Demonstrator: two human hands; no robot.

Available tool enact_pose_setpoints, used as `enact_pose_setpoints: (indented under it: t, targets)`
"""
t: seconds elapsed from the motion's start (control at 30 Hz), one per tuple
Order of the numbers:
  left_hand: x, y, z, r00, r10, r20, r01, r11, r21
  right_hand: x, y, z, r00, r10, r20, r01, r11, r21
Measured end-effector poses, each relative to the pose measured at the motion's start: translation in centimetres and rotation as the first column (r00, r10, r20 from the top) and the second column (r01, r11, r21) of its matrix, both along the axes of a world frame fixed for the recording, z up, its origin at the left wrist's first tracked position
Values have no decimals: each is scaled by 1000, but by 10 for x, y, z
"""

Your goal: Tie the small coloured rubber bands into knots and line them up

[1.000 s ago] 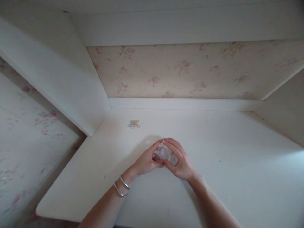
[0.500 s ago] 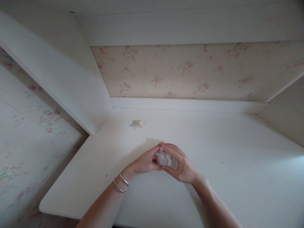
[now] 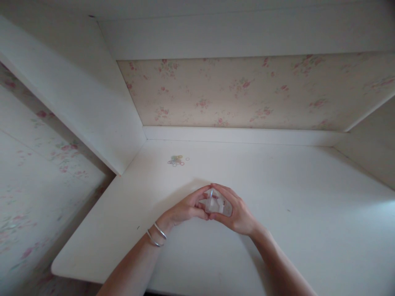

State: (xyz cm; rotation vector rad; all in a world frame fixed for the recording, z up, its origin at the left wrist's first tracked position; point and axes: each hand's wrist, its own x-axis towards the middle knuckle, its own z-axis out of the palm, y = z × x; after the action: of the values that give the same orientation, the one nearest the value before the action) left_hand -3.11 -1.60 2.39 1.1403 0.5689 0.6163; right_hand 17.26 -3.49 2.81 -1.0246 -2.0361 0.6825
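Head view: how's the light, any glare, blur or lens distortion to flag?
Head view: dim and soft overall, with a brighter patch of light on the white desk at the right edge; the left hand and right hand cast a faint shadow to the upper left; the clear container between them is washed out and hard to read; straight edges bow from the wide lens; the small coloured rings look soft.

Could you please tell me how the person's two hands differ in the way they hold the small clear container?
The left hand touches the container only with its fingertips at the left end; the right hand cups it, fingers curled over the top. The left wrist carries two silver bangles; the right wrist is bare. Both hands are raised above the white desk and meet fingertip to fingertip over the container.
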Motion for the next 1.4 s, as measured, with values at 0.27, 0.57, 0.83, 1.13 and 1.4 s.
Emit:
enact_pose_setpoints:
  t: [0.27,0.57,0.83,1.13,1.4]
  targets:
    - [13,-3,1,972,197,-127,-194,980,37,-4,0,-5,999,37,7,-38,998,53]
    - [18,-5,0,952,287,-103,-294,954,-52,-15,1,-7,943,-309,-121,308,951,-29]
    - [25,-7,-6,943,333,-26,-332,931,-151,-31,-1,-12,830,-545,-117,531,837,-130]
    - [30,-11,-3,940,340,3,-337,933,-129,-28,2,-16,816,-560,-142,528,823,-211]
    - [26,-6,-3,902,429,-49,-431,899,-80,-23,9,-23,671,-575,-468,256,772,-582]
